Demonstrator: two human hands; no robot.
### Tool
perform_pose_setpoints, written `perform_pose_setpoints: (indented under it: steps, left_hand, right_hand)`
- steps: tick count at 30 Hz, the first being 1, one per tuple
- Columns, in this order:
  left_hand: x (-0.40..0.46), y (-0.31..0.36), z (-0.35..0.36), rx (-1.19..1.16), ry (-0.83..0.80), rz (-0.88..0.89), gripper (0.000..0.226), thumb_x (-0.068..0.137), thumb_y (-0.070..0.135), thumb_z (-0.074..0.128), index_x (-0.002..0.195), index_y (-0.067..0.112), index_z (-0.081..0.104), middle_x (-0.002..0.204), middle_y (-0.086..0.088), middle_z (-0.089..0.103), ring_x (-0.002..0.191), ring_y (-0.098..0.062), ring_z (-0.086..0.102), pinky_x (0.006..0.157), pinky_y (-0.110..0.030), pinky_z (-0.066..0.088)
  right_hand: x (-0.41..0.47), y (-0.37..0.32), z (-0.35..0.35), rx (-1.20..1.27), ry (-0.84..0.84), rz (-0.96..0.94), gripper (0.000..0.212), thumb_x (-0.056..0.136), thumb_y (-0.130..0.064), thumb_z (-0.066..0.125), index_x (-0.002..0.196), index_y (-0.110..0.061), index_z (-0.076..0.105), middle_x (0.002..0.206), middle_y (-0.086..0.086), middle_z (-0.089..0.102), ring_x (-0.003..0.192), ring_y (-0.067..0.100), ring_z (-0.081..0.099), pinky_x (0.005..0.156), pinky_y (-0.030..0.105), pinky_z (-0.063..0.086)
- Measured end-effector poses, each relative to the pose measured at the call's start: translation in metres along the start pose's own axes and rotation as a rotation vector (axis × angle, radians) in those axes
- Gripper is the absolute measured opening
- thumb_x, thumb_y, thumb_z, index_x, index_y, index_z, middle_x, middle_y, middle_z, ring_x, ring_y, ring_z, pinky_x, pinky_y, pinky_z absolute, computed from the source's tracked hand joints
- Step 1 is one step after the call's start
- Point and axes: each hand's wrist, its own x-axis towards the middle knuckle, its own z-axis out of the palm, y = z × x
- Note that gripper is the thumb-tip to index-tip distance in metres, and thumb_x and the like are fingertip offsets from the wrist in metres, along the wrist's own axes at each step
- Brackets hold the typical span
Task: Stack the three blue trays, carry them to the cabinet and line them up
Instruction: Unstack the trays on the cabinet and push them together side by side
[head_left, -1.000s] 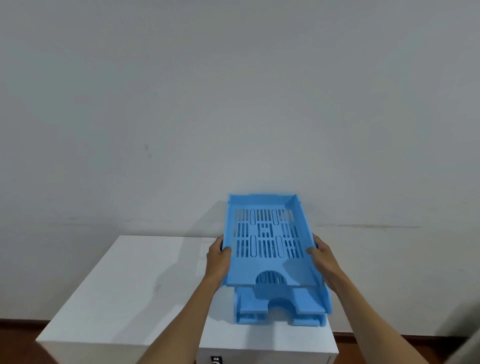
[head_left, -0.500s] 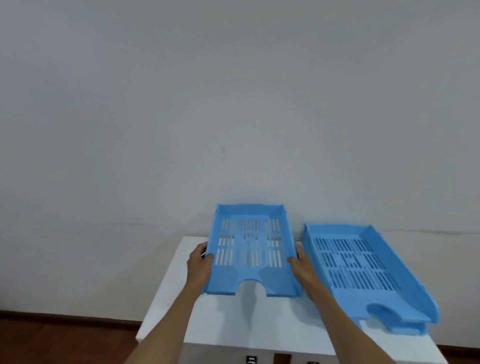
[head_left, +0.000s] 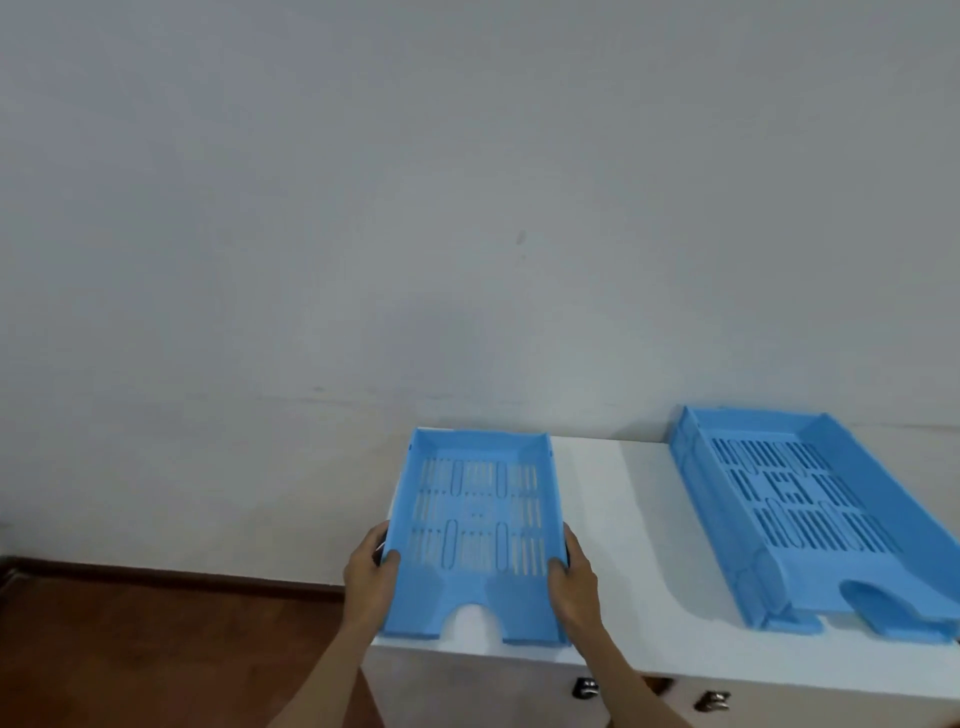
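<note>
On cabinet (head_left: 613, 525), hands (head_left: 370, 582) (head_left: 574, 584) gripping tray (head_left: 475, 535), apparently unlabelled

One head-worn camera looks forward and slightly down, close above the white cabinet (head_left: 623, 519), facing the grey wall (head_left: 363, 208) behind.

Held by the left hand (head_left: 370, 577) and right hand (head_left: 575, 579), the single blue tray (head_left: 475, 540) now sits lower, at the cabinet top's (head_left: 613, 545) left end, farther from the stacked trays (head_left: 810, 519).
</note>
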Motion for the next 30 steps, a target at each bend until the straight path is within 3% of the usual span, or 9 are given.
perform_pose_setpoints:
  steps: [4, 9, 13, 15, 18, 20, 22, 25, 30]
  left_hand:
    - [0.018, -0.003, -0.008, 0.042, -0.013, 0.005, 0.042, 0.089, -0.002, 0.05, 0.117, 0.026, 0.063, 0.097, 0.01, 0.071, 0.075, 0.001, 0.069, 0.052, -0.014, 0.051]
    - [0.049, -0.004, -0.01, 0.132, -0.08, -0.01, 0.042, 0.093, 0.005, 0.048, 0.128, 0.027, 0.055, 0.099, 0.006, 0.068, 0.078, -0.002, 0.067, 0.056, -0.017, 0.049]
    - [0.064, -0.008, -0.011, 0.171, -0.106, -0.025, 0.041, 0.094, 0.007, 0.046, 0.13, 0.026, 0.053, 0.096, 0.009, 0.066, 0.078, -0.004, 0.066, 0.056, -0.019, 0.049]
    - [0.067, -0.008, -0.012, 0.181, -0.103, -0.013, 0.04, 0.094, 0.008, 0.048, 0.131, 0.023, 0.052, 0.097, 0.007, 0.067, 0.077, -0.003, 0.066, 0.056, -0.019, 0.05]
    - [0.062, 0.001, -0.012, 0.206, -0.123, -0.009, 0.044, 0.095, 0.014, 0.051, 0.138, 0.019, 0.042, 0.123, -0.008, 0.063, 0.093, -0.017, 0.067, 0.077, -0.035, 0.057]
    - [0.058, 0.008, -0.011, 0.282, -0.073, 0.03, 0.056, 0.096, 0.02, 0.054, 0.146, 0.013, 0.032, 0.143, -0.012, 0.048, 0.122, -0.029, 0.055, 0.101, -0.047, 0.048]
    - [0.053, 0.021, -0.007, 0.329, -0.041, 0.113, 0.06, 0.096, 0.025, 0.054, 0.149, 0.011, 0.029, 0.151, -0.012, 0.04, 0.136, -0.03, 0.04, 0.113, -0.051, 0.035]
    - [0.046, 0.047, 0.009, 0.364, -0.12, 0.204, 0.057, 0.097, 0.027, 0.054, 0.148, 0.008, 0.034, 0.154, -0.011, 0.038, 0.141, -0.028, 0.034, 0.118, -0.045, 0.026]
    - [0.027, 0.091, 0.061, 0.272, -0.323, 0.233, 0.047, 0.099, 0.03, 0.051, 0.143, 0.015, 0.043, 0.151, -0.007, 0.044, 0.14, -0.022, 0.038, 0.115, -0.035, 0.027]
  right_hand:
    - [0.007, -0.004, 0.016, -0.027, 0.018, -0.02, 0.058, 0.097, -0.009, 0.041, 0.151, -0.029, 0.031, 0.123, -0.001, 0.061, 0.079, -0.002, 0.061, 0.059, 0.013, 0.047]
    - [0.025, -0.011, 0.027, -0.048, 0.003, -0.016, 0.058, 0.101, -0.017, 0.04, 0.154, -0.031, 0.02, 0.139, 0.002, 0.053, 0.085, 0.007, 0.065, 0.064, 0.021, 0.05]
    - [0.036, -0.012, 0.032, -0.072, -0.033, -0.002, 0.059, 0.101, -0.021, 0.043, 0.154, -0.029, 0.017, 0.124, -0.001, 0.057, 0.082, 0.005, 0.065, 0.072, 0.028, 0.057]
    - [0.038, -0.013, 0.031, -0.078, -0.051, -0.014, 0.06, 0.102, -0.024, 0.044, 0.155, -0.028, 0.016, 0.124, -0.001, 0.058, 0.082, 0.002, 0.064, 0.069, 0.023, 0.057]
    - [0.04, -0.018, 0.022, -0.045, -0.06, -0.047, 0.059, 0.102, -0.027, 0.045, 0.154, -0.027, 0.019, 0.144, 0.004, 0.051, 0.096, 0.003, 0.064, 0.066, 0.011, 0.053]
    - [0.041, -0.025, 0.01, -0.025, -0.017, -0.077, 0.055, 0.102, -0.029, 0.045, 0.153, -0.028, 0.024, 0.152, 0.005, 0.044, 0.123, 0.018, 0.056, 0.091, 0.022, 0.051]
    - [0.042, -0.035, -0.005, -0.017, 0.033, -0.107, 0.05, 0.102, -0.029, 0.044, 0.15, -0.029, 0.031, 0.15, 0.006, 0.046, 0.134, 0.023, 0.048, 0.1, 0.027, 0.04]
    - [0.043, -0.049, -0.03, -0.02, 0.083, -0.145, 0.044, 0.102, -0.031, 0.044, 0.145, -0.03, 0.04, 0.144, 0.006, 0.054, 0.131, 0.02, 0.05, 0.097, 0.023, 0.034]
    - [0.04, -0.069, -0.081, -0.028, 0.129, -0.217, 0.043, 0.102, -0.031, 0.044, 0.144, -0.024, 0.046, 0.144, 0.003, 0.054, 0.13, 0.016, 0.051, 0.1, 0.021, 0.033]
